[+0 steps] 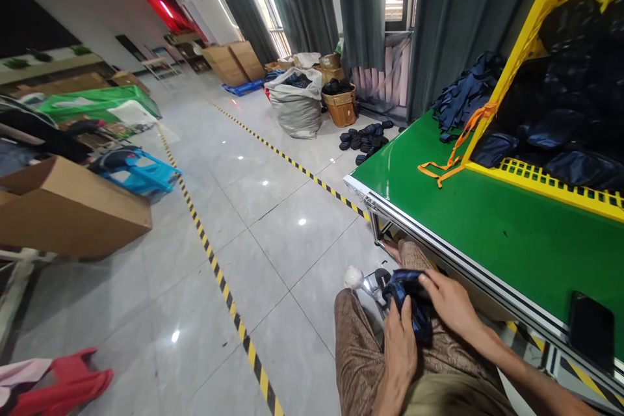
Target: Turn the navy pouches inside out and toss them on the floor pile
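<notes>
Over my lap, both hands hold a dark blue fabric pouch (pixel 414 305), crumpled, with a black edge; its full shape is hidden by my fingers. My left hand (pixel 400 341) is closed on its near lower side, thumb and fingers pressed against the cloth. At its upper right edge, my right hand (pixel 451 302) pinches the fabric between thumb and fingers. Just beyond the pouch, low between my knees, are a white round thing (pixel 353 277) and some metal parts, partly covered.
A green-topped table (pixel 487 227) stands at my right, bearing a yellow crate (pixel 517 65) of dark blue pouches, a heap of dark blue cloth (pixel 468 94) and a phone (pixel 591 331). Black bundles (pixel 365 140), a grey sack (pixel 295 107) and a cardboard box (pixel 82 208) are on the floor.
</notes>
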A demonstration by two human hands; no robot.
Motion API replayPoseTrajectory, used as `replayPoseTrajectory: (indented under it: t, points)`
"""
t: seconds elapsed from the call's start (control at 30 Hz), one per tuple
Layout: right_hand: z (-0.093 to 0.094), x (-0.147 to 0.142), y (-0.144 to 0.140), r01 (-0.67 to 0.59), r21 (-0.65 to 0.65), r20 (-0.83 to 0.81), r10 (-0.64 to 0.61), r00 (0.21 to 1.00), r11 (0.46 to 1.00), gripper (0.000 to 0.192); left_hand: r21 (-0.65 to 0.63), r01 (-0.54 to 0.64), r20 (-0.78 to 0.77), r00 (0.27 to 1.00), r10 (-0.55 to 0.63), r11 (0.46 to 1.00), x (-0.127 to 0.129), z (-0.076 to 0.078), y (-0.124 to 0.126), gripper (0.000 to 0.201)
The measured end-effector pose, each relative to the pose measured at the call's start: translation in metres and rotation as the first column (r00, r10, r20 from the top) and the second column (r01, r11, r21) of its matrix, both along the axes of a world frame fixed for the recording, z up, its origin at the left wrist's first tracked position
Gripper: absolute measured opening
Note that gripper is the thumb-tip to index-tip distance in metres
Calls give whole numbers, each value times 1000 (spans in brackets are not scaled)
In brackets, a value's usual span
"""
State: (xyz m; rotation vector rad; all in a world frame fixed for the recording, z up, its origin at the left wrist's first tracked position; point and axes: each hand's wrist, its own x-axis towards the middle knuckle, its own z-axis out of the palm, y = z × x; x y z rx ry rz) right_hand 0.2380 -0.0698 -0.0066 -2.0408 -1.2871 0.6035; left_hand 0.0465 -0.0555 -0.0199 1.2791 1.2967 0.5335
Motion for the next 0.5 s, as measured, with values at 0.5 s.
replayPoseTrajectory:
  t: [0.5]
  points:
    - [90, -31, 10, -43, 403, 81, 11, 997, 914, 38, 423, -2, 299, 944, -138, 906, -14, 53, 13, 42]
